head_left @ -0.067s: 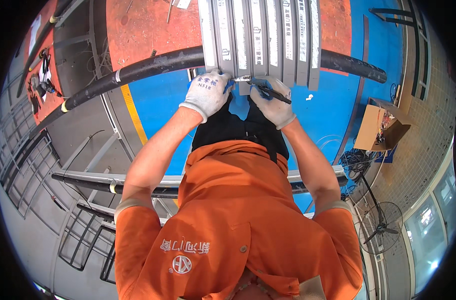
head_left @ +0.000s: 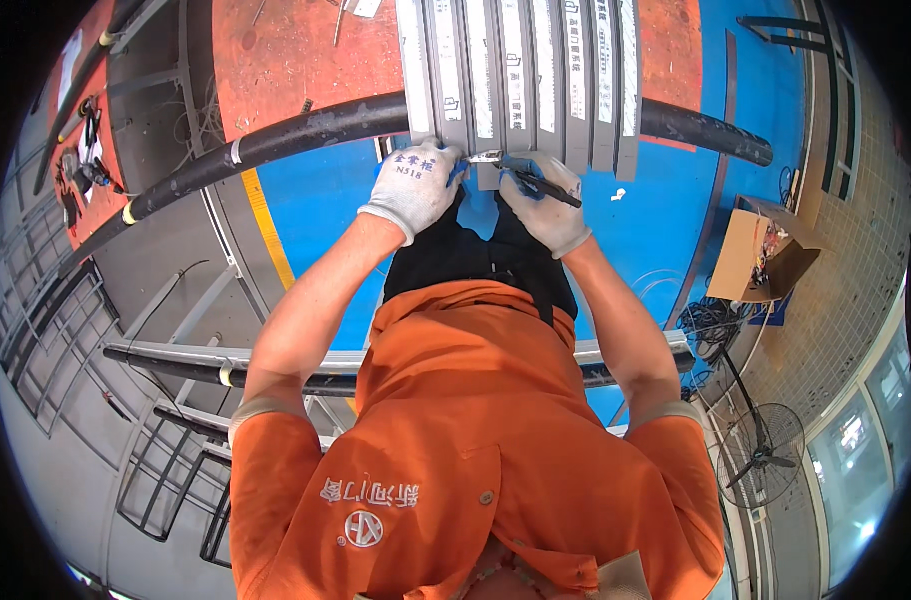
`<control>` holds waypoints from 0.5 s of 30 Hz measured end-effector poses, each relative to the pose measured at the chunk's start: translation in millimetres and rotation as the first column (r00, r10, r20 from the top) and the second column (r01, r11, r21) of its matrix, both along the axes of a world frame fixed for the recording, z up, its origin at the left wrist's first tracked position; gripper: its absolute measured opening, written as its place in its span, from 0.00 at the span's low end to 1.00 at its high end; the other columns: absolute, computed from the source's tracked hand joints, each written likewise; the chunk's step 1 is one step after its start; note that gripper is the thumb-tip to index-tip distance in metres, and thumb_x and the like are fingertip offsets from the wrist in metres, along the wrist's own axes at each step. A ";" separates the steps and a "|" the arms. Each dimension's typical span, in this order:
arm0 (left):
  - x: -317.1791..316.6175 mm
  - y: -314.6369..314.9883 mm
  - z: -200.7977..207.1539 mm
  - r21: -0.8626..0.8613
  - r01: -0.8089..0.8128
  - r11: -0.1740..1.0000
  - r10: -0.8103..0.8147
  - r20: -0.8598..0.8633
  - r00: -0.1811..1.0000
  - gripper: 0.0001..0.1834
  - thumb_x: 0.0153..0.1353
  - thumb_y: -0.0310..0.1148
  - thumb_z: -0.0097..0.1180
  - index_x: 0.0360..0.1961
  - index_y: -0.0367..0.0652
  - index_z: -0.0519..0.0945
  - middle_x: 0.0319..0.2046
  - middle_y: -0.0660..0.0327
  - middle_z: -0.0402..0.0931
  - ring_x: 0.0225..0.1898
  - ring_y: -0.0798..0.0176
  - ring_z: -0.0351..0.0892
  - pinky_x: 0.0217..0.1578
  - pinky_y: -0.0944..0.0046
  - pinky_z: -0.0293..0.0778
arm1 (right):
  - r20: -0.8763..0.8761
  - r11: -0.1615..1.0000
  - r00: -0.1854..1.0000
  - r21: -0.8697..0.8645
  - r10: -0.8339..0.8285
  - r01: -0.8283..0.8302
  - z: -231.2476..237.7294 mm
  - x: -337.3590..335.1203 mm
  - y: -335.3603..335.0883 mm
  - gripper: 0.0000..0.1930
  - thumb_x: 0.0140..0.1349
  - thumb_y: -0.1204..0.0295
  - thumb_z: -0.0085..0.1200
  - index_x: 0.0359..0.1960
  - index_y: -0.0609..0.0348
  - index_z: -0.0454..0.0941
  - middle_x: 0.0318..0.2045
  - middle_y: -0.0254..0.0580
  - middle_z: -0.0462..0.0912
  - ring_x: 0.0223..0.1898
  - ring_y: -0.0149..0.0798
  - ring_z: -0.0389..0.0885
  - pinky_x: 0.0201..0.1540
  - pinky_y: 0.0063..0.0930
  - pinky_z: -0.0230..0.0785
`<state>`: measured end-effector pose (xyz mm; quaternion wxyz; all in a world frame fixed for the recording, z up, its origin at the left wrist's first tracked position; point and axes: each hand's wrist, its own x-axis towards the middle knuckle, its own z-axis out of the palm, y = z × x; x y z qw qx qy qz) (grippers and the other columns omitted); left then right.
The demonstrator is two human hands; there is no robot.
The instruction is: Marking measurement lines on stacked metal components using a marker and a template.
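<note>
Several long grey metal profiles (head_left: 515, 75) with printed white film strips lie side by side in front of me. Their near ends reach toward my body. At these ends is my left hand (head_left: 418, 187) in a white work glove, fingers curled and closed at a small silvery metal piece (head_left: 483, 157). Across from it my right hand (head_left: 547, 205), gloved too, is closed around a slim black pen-like tool (head_left: 553, 190). The tool slants from the silvery piece down to the right. Fingertips of both hands are partly hidden, and the silvery piece's kind is unclear.
A black padded rail (head_left: 315, 125) runs beneath the profiles, beside a worn red board (head_left: 305, 55). Behind my waist passes a second rail (head_left: 165, 360). Tools lie on a red surface (head_left: 95, 205) at left. An open cardboard box (head_left: 740, 255), cables and a fan (head_left: 760, 455) stand right.
</note>
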<state>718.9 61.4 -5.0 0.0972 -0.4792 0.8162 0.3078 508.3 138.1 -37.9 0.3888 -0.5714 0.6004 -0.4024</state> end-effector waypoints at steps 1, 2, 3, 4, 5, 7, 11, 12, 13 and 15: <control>-0.1 0.0 -0.1 -0.002 -0.001 1.000 0.001 -0.002 1.000 0.13 0.68 0.40 0.59 0.43 0.42 0.86 0.38 0.42 0.82 0.42 0.42 0.86 0.45 0.46 0.82 | -0.003 1.000 1.000 -0.009 0.001 -0.001 -0.3 -0.2 0.2 0.11 0.59 0.78 0.68 0.44 0.63 0.86 0.32 0.42 0.87 0.31 0.31 0.84 0.37 0.28 0.78; 0.1 0.2 -0.2 -0.004 -0.002 1.000 0.002 -0.004 1.000 0.13 0.68 0.40 0.59 0.43 0.42 0.86 0.38 0.42 0.82 0.42 0.42 0.87 0.45 0.46 0.82 | -0.003 1.000 1.000 -0.004 0.003 -0.003 -0.5 -0.2 0.4 0.11 0.59 0.78 0.68 0.44 0.63 0.86 0.32 0.42 0.87 0.31 0.31 0.84 0.37 0.28 0.78; 0.2 0.3 -0.4 -0.004 -0.003 1.000 0.003 -0.004 1.000 0.13 0.68 0.40 0.59 0.43 0.42 0.86 0.38 0.42 0.82 0.42 0.42 0.87 0.45 0.46 0.82 | 0.003 1.000 1.000 -0.013 0.001 -0.001 -0.8 -0.2 0.5 0.11 0.59 0.78 0.68 0.44 0.63 0.86 0.32 0.42 0.87 0.31 0.31 0.84 0.37 0.28 0.78; 0.4 0.3 -0.6 -0.004 -0.001 1.000 0.001 -0.003 1.000 0.13 0.68 0.40 0.59 0.43 0.42 0.86 0.38 0.42 0.82 0.42 0.42 0.87 0.45 0.46 0.82 | 0.008 1.000 1.000 -0.022 -0.001 0.001 -1.0 -0.2 0.5 0.11 0.59 0.78 0.68 0.44 0.63 0.86 0.33 0.42 0.87 0.32 0.31 0.84 0.38 0.28 0.78; 0.6 0.4 -0.9 -0.003 0.001 1.000 -0.001 -0.003 1.000 0.13 0.68 0.40 0.59 0.43 0.42 0.86 0.38 0.42 0.82 0.42 0.42 0.87 0.45 0.46 0.82 | 0.014 0.999 1.000 -0.037 -0.004 0.004 -1.3 -0.1 0.4 0.11 0.59 0.79 0.68 0.44 0.64 0.86 0.33 0.42 0.87 0.32 0.30 0.84 0.38 0.28 0.79; 0.6 0.6 -1.6 -0.003 0.003 1.000 -0.003 -0.004 1.000 0.13 0.68 0.40 0.59 0.43 0.42 0.86 0.38 0.42 0.82 0.42 0.42 0.87 0.45 0.45 0.82 | 0.009 1.000 1.000 -0.031 0.001 -0.001 -1.8 -0.1 0.1 0.11 0.58 0.78 0.68 0.44 0.64 0.86 0.33 0.42 0.87 0.32 0.30 0.84 0.38 0.28 0.79; 1.0 1.4 -1.8 -0.007 0.000 1.000 0.000 -0.005 1.000 0.14 0.68 0.40 0.59 0.43 0.42 0.87 0.38 0.42 0.82 0.43 0.42 0.86 0.45 0.45 0.82 | 0.002 1.000 1.000 -0.024 0.007 -0.007 -2.1 0.5 0.3 0.12 0.58 0.78 0.68 0.44 0.64 0.86 0.34 0.42 0.87 0.33 0.30 0.85 0.39 0.28 0.79; 1.1 1.4 -1.7 -0.006 -0.002 1.000 0.002 -0.006 1.000 0.14 0.68 0.40 0.59 0.43 0.42 0.87 0.38 0.42 0.82 0.43 0.41 0.86 0.46 0.45 0.82 | 0.001 1.000 1.000 -0.019 0.003 -0.003 -2.0 0.5 0.4 0.12 0.58 0.78 0.68 0.44 0.64 0.86 0.34 0.42 0.87 0.33 0.30 0.85 0.39 0.27 0.79; 1.0 1.4 -1.7 -0.005 -0.004 1.000 0.004 -0.007 1.000 0.14 0.68 0.40 0.59 0.43 0.42 0.86 0.38 0.42 0.82 0.43 0.41 0.86 0.46 0.45 0.82 | -0.002 1.000 1.000 -0.018 -0.002 0.002 -1.8 0.3 0.6 0.12 0.58 0.78 0.68 0.44 0.64 0.86 0.34 0.42 0.87 0.33 0.30 0.85 0.39 0.27 0.79; 0.7 1.4 -1.6 -0.005 -0.006 1.000 0.006 -0.007 1.000 0.14 0.68 0.40 0.59 0.43 0.42 0.86 0.38 0.42 0.83 0.43 0.41 0.86 0.46 0.45 0.82 | 0.011 1.000 1.000 -0.010 -0.001 0.002 -1.3 0.2 0.8 0.12 0.58 0.78 0.68 0.44 0.64 0.86 0.34 0.42 0.87 0.33 0.30 0.85 0.39 0.27 0.79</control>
